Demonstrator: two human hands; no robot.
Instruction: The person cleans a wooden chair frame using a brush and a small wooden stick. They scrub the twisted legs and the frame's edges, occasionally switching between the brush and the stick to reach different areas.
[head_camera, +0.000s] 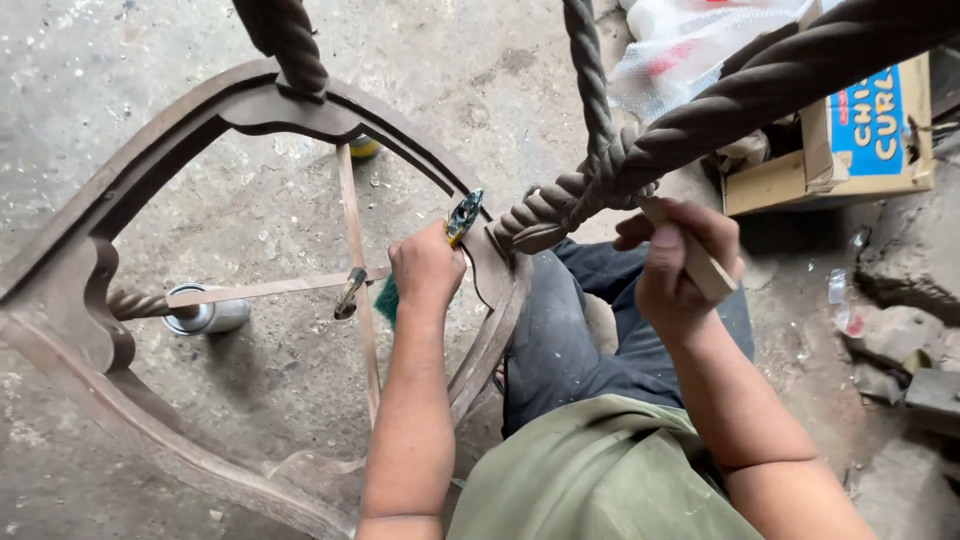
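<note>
Beyond the right hand (672, 268), an open brown cardboard box (800, 170) bears a blue label (868, 122).

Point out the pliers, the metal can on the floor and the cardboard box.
pliers (464, 216), head view: on the blue-handled part above the left hand (428, 268).
metal can (208, 314), head view: on its shiny side.
cardboard box (775, 180), head view: on its plain brown front wall.

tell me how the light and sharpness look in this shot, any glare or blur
Head view: soft, even daylight, faint shadows under the wooden frame; small glare on the metal can; the twisted leg nearest the lens looks slightly soft; both hands, left and right, are sharp.
</note>
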